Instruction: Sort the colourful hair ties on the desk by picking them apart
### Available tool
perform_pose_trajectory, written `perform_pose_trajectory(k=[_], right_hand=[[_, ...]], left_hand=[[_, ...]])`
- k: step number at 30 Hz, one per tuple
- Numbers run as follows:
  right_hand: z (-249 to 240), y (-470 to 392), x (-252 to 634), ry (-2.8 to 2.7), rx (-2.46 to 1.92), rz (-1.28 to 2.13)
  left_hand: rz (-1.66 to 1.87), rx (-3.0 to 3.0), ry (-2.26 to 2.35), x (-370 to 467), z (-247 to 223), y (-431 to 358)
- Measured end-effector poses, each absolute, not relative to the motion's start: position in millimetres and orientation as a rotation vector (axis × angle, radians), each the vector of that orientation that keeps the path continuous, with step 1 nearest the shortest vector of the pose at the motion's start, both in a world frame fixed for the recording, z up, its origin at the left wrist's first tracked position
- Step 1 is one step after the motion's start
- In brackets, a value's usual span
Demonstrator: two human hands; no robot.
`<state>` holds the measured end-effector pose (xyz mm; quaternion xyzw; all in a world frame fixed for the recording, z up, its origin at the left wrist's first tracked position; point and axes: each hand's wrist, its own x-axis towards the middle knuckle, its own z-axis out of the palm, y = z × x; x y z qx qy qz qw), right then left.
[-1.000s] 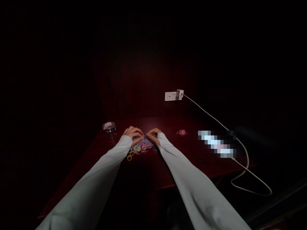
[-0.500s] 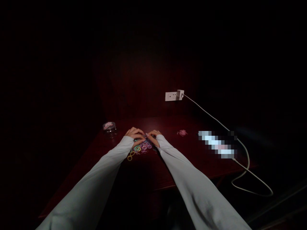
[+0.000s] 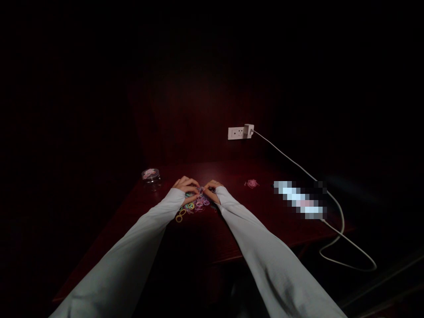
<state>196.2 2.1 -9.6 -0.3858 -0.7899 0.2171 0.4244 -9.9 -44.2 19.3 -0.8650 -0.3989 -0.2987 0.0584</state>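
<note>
Dark reddish tabletop [image 3: 212, 240]; at its centre, both hands' fingers curl into the pile of colourful bands [image 3: 200, 202] (whether they pinch one, I cannot tell). Careless raking could scatter loose bands toward the lower-centre edge.

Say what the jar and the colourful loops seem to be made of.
Jar: probably clear, glossy plastic; it is see-through with small highlights, though glass is possible. Colourful loops: perhaps smooth rubber or elastic, judging by their thin, rounded outlines; too small to settle.
</note>
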Motion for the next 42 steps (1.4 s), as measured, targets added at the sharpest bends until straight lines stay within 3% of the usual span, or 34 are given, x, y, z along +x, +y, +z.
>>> perform_pose_trajectory(k=[5,10,16,21,29,42], right_hand=[[2,-8,201,-1.943,-1.002,0.525],[18,-17,211,-1.844,-1.302,0.515],[30,-26,219,-1.853,-1.621,0.335],[12,-12,211,-1.826,-1.517,0.242],[-6,-10,190,-1.885,-1.478,0.487],[16,-40,134,-1.965,-1.450,0.798]], left_hand=[[-0.902,-2.619,-1.206,-9,20,-47],[-0.951,-2.598,-1.307,-13,18,-41],[-1.339,-2.333,-1.702,-25,4,-17],[-1.585,-2.354,-2.103,-32,-16,6],[-2.143,-2.390,-2.142,-38,-27,21],[-2.393,-2.271,-2.502,-34,-5,10]])
